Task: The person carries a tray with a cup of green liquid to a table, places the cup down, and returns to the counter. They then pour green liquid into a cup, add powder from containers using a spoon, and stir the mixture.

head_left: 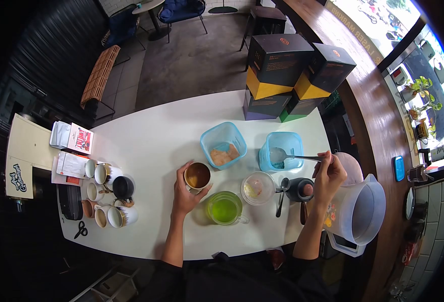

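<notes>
My left hand [183, 197] is wrapped round a cup of brown liquid [197, 176] at the middle of the table. In my right hand [328, 175] is the handle of a metal spoon [302, 157], its bowl end over or inside a light-blue square container [295, 140]; what lies in that container is hard to make out. Another light-blue container [222, 132] beside the cup holds a pale, lumpy substance. Just below the cup stands a clear glass mug of green liquid [224, 208]. A small clear tub [257, 189] with some residue sits to its right.
Right of the tub are a dark spoon [281, 201], a dark round pot-like item [298, 190] and a large translucent pitcher [365, 211]. Stacked boxes [280, 60] rise at the back right. Several mugs [101, 216] and scissors [81, 230] occupy the left side of the white table [146, 131].
</notes>
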Demonstrator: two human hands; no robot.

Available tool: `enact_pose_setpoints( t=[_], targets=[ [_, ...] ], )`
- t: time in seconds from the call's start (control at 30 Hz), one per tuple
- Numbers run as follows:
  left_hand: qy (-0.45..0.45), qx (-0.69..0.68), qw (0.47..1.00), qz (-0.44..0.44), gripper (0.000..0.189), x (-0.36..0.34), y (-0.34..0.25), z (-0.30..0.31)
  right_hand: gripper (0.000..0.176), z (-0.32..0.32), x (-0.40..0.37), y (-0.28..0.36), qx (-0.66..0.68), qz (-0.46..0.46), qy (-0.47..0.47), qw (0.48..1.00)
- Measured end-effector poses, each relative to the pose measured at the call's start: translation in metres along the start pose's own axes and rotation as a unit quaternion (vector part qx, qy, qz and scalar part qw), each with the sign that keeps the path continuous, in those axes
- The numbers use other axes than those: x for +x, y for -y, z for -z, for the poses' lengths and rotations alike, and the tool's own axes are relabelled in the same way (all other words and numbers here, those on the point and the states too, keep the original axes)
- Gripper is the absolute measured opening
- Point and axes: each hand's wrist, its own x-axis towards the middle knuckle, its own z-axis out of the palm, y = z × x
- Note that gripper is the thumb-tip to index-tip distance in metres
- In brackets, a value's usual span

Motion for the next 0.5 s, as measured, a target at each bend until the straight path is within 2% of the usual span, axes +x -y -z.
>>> enact_pose_setpoints(
  t=[0.5],
  targets=[
    [0.003, -0.012, 1.000, 0.004, 0.077, 0.0000, -0.0030, 0.0002, 0.033, 0.0075, -0.0051, 0.0077, 0.052, -0.047, -0.015, 0.997]
  ],
)
